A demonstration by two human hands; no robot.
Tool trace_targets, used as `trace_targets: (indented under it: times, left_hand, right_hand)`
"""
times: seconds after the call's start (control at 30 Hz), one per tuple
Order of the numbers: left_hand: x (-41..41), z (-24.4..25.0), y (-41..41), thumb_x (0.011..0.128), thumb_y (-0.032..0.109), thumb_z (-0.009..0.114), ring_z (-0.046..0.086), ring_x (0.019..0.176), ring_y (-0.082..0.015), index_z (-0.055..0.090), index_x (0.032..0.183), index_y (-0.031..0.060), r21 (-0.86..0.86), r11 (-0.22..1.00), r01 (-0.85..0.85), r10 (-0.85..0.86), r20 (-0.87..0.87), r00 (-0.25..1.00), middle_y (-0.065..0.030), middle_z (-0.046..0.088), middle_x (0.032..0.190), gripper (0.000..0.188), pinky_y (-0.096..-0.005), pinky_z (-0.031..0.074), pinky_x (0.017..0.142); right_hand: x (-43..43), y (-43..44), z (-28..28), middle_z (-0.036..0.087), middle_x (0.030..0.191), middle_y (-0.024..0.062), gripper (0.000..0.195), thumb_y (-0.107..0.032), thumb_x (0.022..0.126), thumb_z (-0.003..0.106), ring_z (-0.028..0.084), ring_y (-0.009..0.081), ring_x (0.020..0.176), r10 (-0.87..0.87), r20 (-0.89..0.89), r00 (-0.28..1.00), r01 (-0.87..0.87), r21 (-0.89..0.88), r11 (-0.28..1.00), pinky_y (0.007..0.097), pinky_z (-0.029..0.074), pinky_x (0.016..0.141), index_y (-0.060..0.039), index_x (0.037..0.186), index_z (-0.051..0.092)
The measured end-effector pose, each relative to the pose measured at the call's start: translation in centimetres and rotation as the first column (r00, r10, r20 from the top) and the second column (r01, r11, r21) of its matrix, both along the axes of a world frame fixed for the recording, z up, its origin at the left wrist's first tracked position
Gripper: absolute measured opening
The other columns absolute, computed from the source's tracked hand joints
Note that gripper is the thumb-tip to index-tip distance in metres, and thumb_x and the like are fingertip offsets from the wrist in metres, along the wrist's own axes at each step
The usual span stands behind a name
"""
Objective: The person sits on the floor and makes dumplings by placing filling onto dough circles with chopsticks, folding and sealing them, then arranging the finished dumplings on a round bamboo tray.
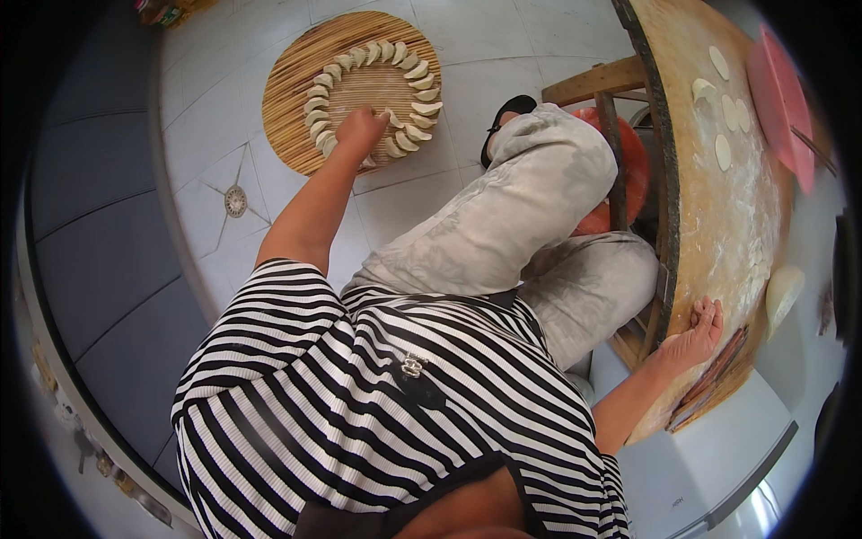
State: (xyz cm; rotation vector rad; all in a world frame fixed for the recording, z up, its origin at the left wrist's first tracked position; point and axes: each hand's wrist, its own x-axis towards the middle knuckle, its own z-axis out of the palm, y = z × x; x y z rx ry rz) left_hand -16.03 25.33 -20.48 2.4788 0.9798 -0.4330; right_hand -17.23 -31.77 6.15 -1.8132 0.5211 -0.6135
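My left hand (363, 128) reaches down to a round woven reed mat (286, 101) on the floor, its fingertips closed on the end of a crescent-shaped dumpling (395, 120). Several more dumplings (425, 108) form a curved row around the mat. Over the near end of a floured wooden board (720, 222), at the right, is my right hand (693, 330), palm partly up and fingers loosely curled, with nothing seen in it. Farther along the board lie several flat dough wrappers (723, 152) and a folded piece of dough (704, 89). Small dough pieces (755, 259) lie near its far edge.
A pink plastic basin (781, 101) with chopsticks (813, 149) stands beyond the board. Near my right hand is a dark, long strip (714, 370). Wooden legs (609, 155) and a red basin-like object (633, 168) are beside my knees. A floor drain (236, 201) lies left of the mat.
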Motion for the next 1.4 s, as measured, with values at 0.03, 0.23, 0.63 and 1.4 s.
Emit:
trace_targets:
  times: [0.03,0.23,0.63,1.4]
  left_hand:
    - [0.6,-0.4,-0.1,0.084,0.049,0.060,0.066,0.103,-0.0340,0.068,0.111,0.0111,0.010,1.000,0.018,-0.018,-0.034,0.999,-0.0167,0.070,0.108,0.047,-0.0443,0.050,0.086]
    - [3.6,-1.5,-1.1,0.084,0.049,0.061,0.065,0.107,-0.0348,0.066,0.115,0.0053,-0.023,0.991,0.131,-0.133,-0.199,0.971,-0.0181,0.069,0.113,0.053,-0.0444,0.050,0.090]
    - [1.3,0.7,1.1,0.077,0.039,0.068,0.069,0.097,-0.0312,0.070,0.100,0.0079,-0.017,0.999,0.052,-0.053,-0.078,0.996,-0.0156,0.071,0.102,0.038,-0.0423,0.052,0.084]
    - [-3.4,-3.6,-0.4,0.080,0.036,0.062,0.070,0.089,-0.0332,0.075,0.093,0.0108,0.046,0.977,0.206,-0.193,-0.204,0.960,-0.0165,0.072,0.093,0.031,-0.0434,0.053,0.077]
  right_hand:
    - [0.0,0.0,-0.1,0.068,0.104,0.0128,0.024,-0.008,0.097,0.058,0.061,0.0157,0.087,0.011,0.008,1.000,-0.011,0.002,1.000,0.0269,0.049,0.081,0.0046,0.118,0.060]
    - [0.1,0.3,0.0,0.068,0.103,0.0119,0.025,-0.008,0.097,0.057,0.061,0.0161,0.088,-0.006,-0.012,1.000,0.006,-0.017,1.000,0.0272,0.049,0.083,0.0057,0.118,0.059]
    - [0.0,-0.1,-0.2,0.069,0.104,0.0137,0.025,-0.009,0.097,0.058,0.062,0.0160,0.089,-0.017,-0.003,1.000,0.017,-0.045,0.999,0.0266,0.049,0.080,0.0058,0.117,0.060]
    - [-0.1,0.0,-0.1,0.069,0.104,0.0134,0.023,-0.009,0.097,0.059,0.062,0.0163,0.089,-0.002,0.016,1.000,0.003,-0.014,1.000,0.0266,0.050,0.083,0.0053,0.115,0.061]
